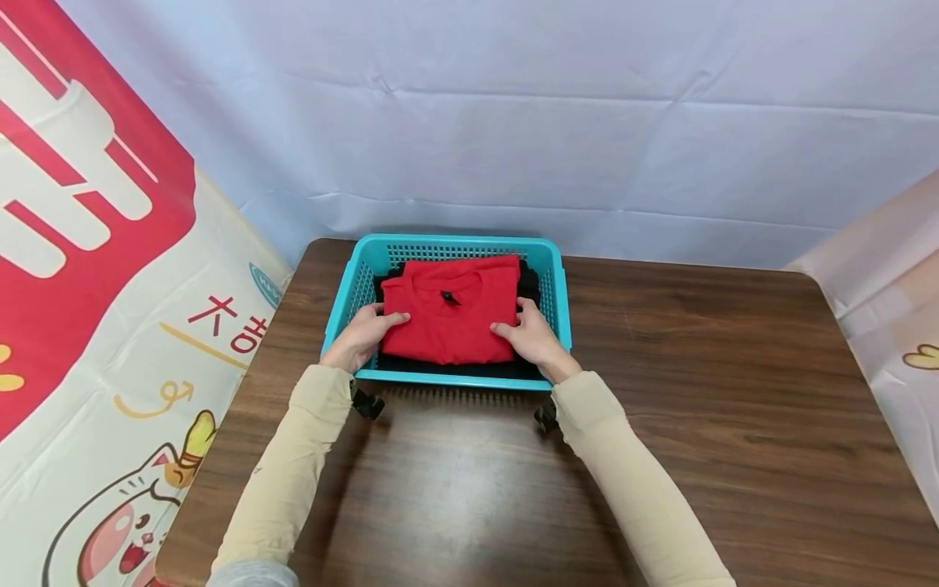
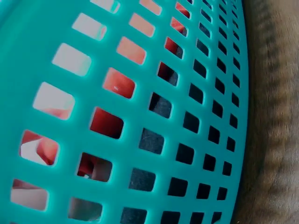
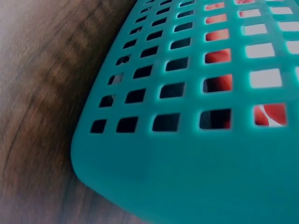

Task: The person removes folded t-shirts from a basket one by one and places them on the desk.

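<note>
A folded red T-shirt [image 1: 449,334], neckline up with a black label inside the collar, lies over dark folded cloth [image 1: 531,287] in a turquoise plastic basket [image 1: 455,378]. My left hand [image 1: 363,333] pinches the shirt's left side, thumb on top and the other fingers partly hidden below. On the opposite side my right hand [image 1: 537,337] pinches its right edge in the same way. Both wrist views look through the perforated basket wall [image 2: 28,60], where bits of red and dark cloth show; the hands there are mostly hidden.
The basket stands at the back of a brown wood-grain table [image 1: 704,408]. A pale curtain [image 1: 513,147] hangs behind it. To the left is a printed cloth [image 1: 88,326] with red shapes and a cartoon cat. Black wrist mounts [image 1: 367,403] sit just outside the basket's front rim.
</note>
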The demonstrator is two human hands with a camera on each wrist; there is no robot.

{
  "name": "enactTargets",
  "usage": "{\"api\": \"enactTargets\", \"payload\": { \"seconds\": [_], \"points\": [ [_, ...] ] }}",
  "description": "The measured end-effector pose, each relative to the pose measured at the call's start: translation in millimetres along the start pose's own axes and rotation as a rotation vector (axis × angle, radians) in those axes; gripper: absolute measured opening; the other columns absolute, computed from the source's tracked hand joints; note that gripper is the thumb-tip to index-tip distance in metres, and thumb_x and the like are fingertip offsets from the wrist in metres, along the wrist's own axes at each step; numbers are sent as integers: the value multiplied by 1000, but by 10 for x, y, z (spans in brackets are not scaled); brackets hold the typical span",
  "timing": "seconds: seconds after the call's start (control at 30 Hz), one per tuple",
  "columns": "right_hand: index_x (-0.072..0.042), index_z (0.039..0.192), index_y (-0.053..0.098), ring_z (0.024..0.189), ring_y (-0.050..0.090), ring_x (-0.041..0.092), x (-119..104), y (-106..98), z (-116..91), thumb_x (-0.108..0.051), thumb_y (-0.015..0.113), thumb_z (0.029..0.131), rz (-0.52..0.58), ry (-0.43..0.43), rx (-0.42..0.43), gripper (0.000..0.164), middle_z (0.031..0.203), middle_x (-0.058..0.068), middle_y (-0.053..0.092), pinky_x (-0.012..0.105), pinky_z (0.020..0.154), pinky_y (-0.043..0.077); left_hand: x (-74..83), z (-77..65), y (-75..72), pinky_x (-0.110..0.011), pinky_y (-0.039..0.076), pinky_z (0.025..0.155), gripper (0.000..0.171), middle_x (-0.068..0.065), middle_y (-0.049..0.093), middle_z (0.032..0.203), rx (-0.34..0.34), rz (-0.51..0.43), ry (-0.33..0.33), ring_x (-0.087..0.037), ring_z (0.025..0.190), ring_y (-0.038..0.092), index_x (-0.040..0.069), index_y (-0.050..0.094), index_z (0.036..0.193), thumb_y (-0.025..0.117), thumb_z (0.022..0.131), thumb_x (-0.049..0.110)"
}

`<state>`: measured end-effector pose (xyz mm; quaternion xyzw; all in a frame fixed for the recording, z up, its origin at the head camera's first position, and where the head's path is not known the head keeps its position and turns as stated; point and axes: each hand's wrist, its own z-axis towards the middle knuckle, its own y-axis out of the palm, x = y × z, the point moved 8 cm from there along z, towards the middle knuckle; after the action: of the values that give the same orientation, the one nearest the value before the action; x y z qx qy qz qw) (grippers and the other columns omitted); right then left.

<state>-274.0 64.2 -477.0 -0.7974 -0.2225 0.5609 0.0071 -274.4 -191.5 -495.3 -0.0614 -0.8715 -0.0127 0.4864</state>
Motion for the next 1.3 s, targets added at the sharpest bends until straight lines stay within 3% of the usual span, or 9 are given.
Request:
{"api": "enactTargets", "payload": {
  "seconds": [0.37,0.5,0.73,0.93,1.3],
  "points": [
    [-9,155,3,125,51,34,-3,-5,6,-11,54,95,43,6,-23,79,148,18,38,46,103,45,5,-6,30,-27,55,87,54,-11,47,136,-59,-13,6,-20,114,54,6,29,146,53,97,13],
    [-10,155,4,122,51,31,-12,-15,-5,-13,53,92,55,23,-15,80,145,16,41,44,102,46,-3,-13,45,-27,55,83,49,-9,50,129,-80,3,-2,-19,109,55,6,33,141,52,96,12],
    [-7,152,14,111,55,27,-10,-26,-14,-15,51,89,76,25,-5,74,130,14,53,40,95,47,-24,-32,92,-26,53,80,42,-6,54,119,-113,36,-19,-18,102,56,6,40,132,54,94,16],
    [-3,147,24,114,57,28,-2,5,0,-21,55,95,39,7,-27,64,132,15,51,40,98,47,-26,-43,111,-26,53,81,41,-4,57,117,-126,71,-6,-15,101,59,7,42,131,57,96,23],
    [-8,137,36,111,57,26,-13,27,13,-27,62,93,-43,-33,-43,54,126,12,53,40,95,48,-39,-19,125,-28,54,83,43,-5,60,117,-142,101,6,-16,101,62,10,46,131,61,95,28]
  ]
}}
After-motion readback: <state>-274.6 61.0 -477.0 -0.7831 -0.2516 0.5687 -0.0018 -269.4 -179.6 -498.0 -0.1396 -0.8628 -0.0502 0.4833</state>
